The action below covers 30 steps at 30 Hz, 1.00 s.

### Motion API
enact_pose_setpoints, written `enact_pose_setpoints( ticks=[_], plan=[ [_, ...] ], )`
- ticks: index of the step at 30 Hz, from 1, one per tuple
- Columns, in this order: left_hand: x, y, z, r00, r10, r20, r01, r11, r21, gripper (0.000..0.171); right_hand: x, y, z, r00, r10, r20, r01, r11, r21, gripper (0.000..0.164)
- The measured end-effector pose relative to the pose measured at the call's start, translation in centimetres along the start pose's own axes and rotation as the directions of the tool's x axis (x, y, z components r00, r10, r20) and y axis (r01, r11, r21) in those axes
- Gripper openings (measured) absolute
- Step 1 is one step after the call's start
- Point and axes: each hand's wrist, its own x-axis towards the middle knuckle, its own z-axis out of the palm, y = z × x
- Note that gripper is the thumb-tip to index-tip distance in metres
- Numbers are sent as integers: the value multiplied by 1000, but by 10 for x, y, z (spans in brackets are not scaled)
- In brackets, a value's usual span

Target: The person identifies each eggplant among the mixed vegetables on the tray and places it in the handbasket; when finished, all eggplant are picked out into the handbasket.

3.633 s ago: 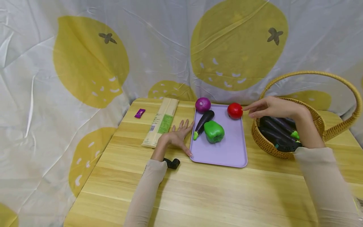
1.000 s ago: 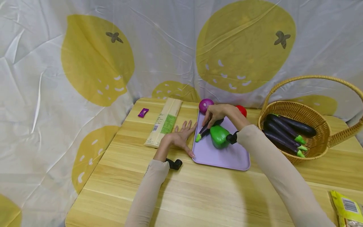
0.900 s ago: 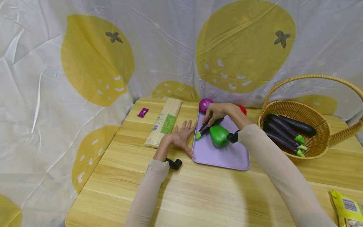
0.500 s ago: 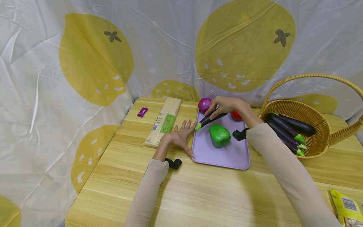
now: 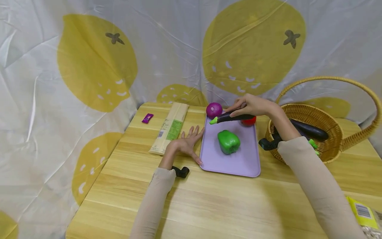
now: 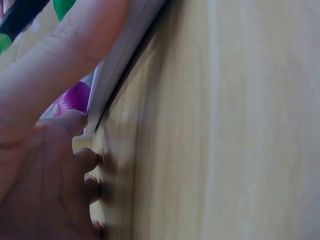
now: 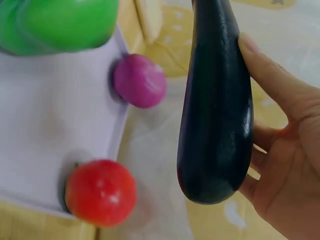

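My right hand (image 5: 253,105) pinches a dark eggplant (image 5: 234,117) by its sides, raised over the back of the lilac tray (image 5: 238,165). Its green stem end points left; in the right wrist view the eggplant (image 7: 215,110) lies between thumb and fingers. My left hand (image 5: 186,145) is spread beside the tray, with thumb and fingertips right at its left rim. A green bell pepper (image 5: 228,141) sits mid-tray. The purple onion (image 5: 214,110) is at the back left corner, and a red tomato (image 5: 249,121), partly hidden behind the eggplant, at the back right.
A wicker basket (image 5: 334,156) with a tall handle stands right of the tray, with several eggplants (image 5: 310,130) inside, partly covered by my right arm. Left of the tray lie a long noodle packet (image 5: 170,129) and a small purple wrapped candy (image 5: 147,118). A yellow bag (image 5: 362,210) is at the lower right.
My right hand went from near the tomato to the eggplant on the tray, gripped it, lifted it and moved it right. My left hand stays at the tray's edge.
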Motion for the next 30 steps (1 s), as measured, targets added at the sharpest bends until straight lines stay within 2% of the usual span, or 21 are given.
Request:
enact_pose_setpoints(
  ticks=[5, 10, 14, 17, 21, 24, 30],
  plan=[
    [0, -3, 1, 1000, 2, -9, -2, 1000, -4, 148, -33, 2, -11, 994, 62, -95, -63, 998, -7, 26],
    [0, -3, 2, 1000, 9, -17, -9, 1000, -23, 148, -72, 12, -19, 976, 87, -202, -98, 994, -48, 28],
    [2, -3, 2, 1000, 21, -14, -21, 1000, -19, 148, -105, 22, -24, 942, 159, -294, -184, 981, -58, 30],
    [2, -3, 2, 1000, 20, -14, -20, 1000, -14, 148, -127, 30, -28, 911, 242, -332, -270, 962, -38, 35],
    [2, -3, 3, 1000, 17, -19, -17, 1000, -19, 149, -152, 43, -33, 874, 339, -349, -373, 927, -35, 42],
    [2, -4, 4, 1000, 16, -18, -17, 999, -29, 149, -165, 52, -33, 854, 390, -345, -425, 905, -30, 46],
    [2, -2, 2, 1000, 14, -12, -15, 1000, -26, 150, -183, 70, -25, 841, 433, -324, -445, 895, 41, 47]
  ],
)
